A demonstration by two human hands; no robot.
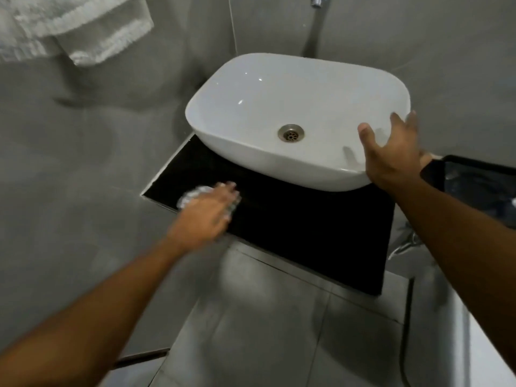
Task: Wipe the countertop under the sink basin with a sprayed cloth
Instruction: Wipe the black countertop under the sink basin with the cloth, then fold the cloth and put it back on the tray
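Note:
A white oval sink basin (279, 107) with a metal drain (291, 132) sits on a glossy black countertop (307, 227). My left hand (206, 213) lies flat on the counter's left front part, pressing a small pale cloth (192, 197) that shows blurred from under the fingers. My right hand (391, 152) rests over the basin's right front rim, fingers spread across the edge and thumb inside the bowl.
Grey tiled walls close in behind and to the left. A white towel (69, 26) hangs at top left. A tap (318, 1) pokes in above the basin. A dark bin with a plastic liner (480, 188) stands to the right. Grey floor tiles (279, 331) lie below.

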